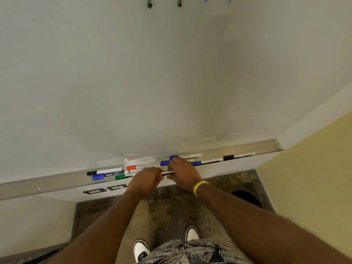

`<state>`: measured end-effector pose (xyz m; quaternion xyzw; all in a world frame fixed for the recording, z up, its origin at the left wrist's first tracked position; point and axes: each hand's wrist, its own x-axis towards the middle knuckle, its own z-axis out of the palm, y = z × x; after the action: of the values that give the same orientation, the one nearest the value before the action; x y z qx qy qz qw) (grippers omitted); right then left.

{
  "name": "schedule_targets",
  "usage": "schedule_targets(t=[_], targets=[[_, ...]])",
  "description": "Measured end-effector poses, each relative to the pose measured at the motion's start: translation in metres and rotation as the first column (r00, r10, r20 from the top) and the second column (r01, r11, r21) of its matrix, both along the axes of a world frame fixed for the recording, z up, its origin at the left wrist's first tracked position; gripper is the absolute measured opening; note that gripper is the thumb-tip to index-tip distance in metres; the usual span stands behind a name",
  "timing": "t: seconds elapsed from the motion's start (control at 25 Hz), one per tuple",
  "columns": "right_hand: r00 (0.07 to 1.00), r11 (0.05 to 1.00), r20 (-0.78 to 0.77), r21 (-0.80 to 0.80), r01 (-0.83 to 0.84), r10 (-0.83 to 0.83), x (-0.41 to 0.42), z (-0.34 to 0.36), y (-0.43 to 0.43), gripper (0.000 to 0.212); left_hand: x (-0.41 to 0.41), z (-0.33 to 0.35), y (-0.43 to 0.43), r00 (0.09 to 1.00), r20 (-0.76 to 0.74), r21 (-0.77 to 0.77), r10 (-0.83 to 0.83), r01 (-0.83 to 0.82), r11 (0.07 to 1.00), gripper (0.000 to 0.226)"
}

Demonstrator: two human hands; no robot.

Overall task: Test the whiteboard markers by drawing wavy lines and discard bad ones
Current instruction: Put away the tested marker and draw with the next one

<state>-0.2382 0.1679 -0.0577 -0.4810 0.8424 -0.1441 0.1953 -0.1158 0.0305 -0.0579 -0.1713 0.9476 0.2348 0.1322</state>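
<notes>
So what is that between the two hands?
A red and black marker bridges the gap: the left hand grips one end, the right hand the other. The head view shows it.

**Markers along the tray, one lifted**

A red-ended marker (166, 174) with a dark barrel lies level just in front of the tray (47, 182). The left hand (145, 178) grips its red end and the right hand (182, 173) its barrel. In the tray's left part lie a black-capped white marker (104, 171), a blue-capped dark marker (109, 175), a green marker (122, 177) and a red-capped marker (133, 167). In the right part lie three blue-capped markers (209, 161), with a black-capped marker (239, 156) nearest the tray's right end.
</notes>
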Motion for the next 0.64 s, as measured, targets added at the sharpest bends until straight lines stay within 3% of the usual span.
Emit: schedule_targets(t=[0.12, 0.24, 0.36, 0.52, 0.64], targets=[[0.991, 0.998, 0.125, 0.047, 0.040, -0.045, 0.020, -0.001, 0.023, 0.020, -0.002, 0.000, 0.013, 0.984, 0.134, 0.054, -0.116, 0.110, 0.992, 0.028], [0.984, 0.995, 0.180, 0.094, -0.022, 0.005, 0.031, -0.006, 0.040, 0.026, -0.002, -0.003, 0.022, 0.958, 0.192, 0.036, -0.212, 0.209, 0.977, 0.032], [0.993, 0.991, 0.117, 0.126, -0.045, 0.030, 0.027, -0.007, 0.057, 0.029, -0.006, -0.003, 0.023, 0.949, 0.187, 0.019, -0.254, 0.255, 0.967, 0.032], [0.999, 0.990, -0.021, 0.134, 0.037, -0.035, 0.015, -0.001, 0.069, 0.042, -0.019, 0.001, 0.030, 0.947, 0.140, 0.077, -0.288, 0.280, 0.957, 0.023], [0.989, 0.980, -0.037, 0.134, 0.145, -0.142, 0.007, 0.002, 0.070, 0.045, -0.022, 0.008, 0.023, 0.963, 0.077, 0.086, -0.257, 0.251, 0.964, 0.015]])
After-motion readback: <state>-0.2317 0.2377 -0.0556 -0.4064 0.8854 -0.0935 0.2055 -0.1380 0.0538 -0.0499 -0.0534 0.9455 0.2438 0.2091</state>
